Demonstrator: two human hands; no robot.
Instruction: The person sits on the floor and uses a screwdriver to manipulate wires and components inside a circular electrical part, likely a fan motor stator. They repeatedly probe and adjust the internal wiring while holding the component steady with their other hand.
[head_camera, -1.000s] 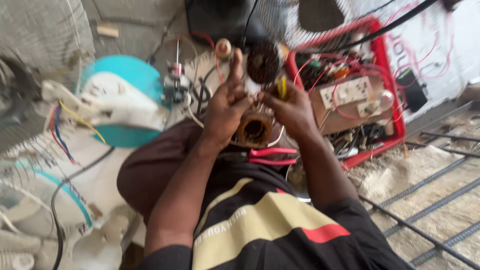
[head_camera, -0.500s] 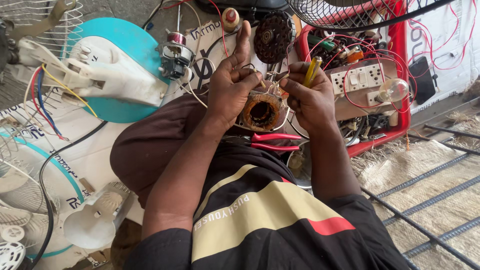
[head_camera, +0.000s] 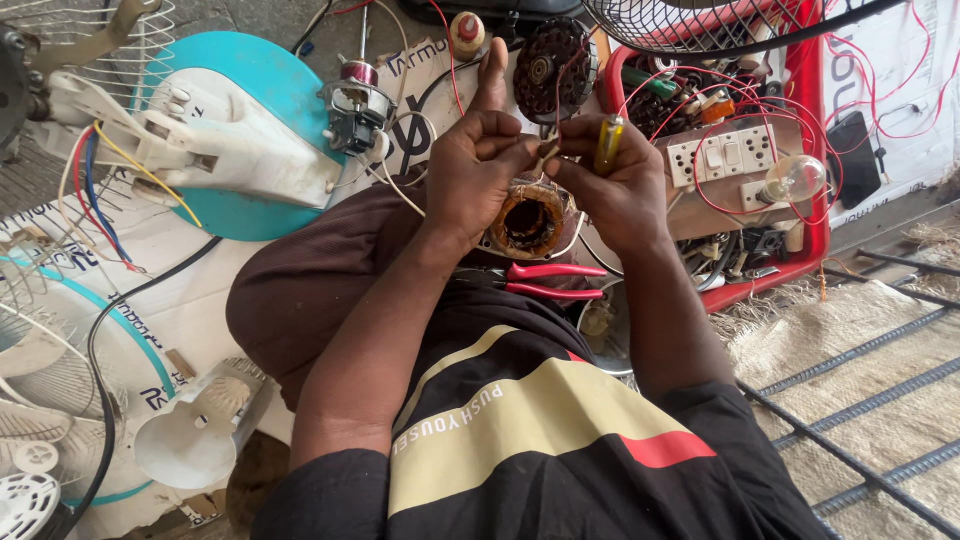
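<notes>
A round fan motor stator (head_camera: 527, 220) with copper windings rests on my lap over my brown trousers. My left hand (head_camera: 480, 165) holds its upper rim and pinches thin wires at the top, with one finger pointing away from me. My right hand (head_camera: 612, 180) grips a yellow-handled screwdriver (head_camera: 608, 143) and meets the left hand's fingertips at the wires above the stator. Red-handled pliers (head_camera: 545, 281) lie on my lap just below the stator.
A teal and white fan base (head_camera: 225, 140) with loose coloured wires lies at the left, a small motor (head_camera: 355, 105) beside it. A red tray (head_camera: 805, 150) at the right holds a switch socket board, a bulb and tangled wires. Wire fan guards sit at the top and left edges.
The view has shifted and steadied over my lap. Both hands have drawn closer together above the stator, fingertips now touching at the wires.
</notes>
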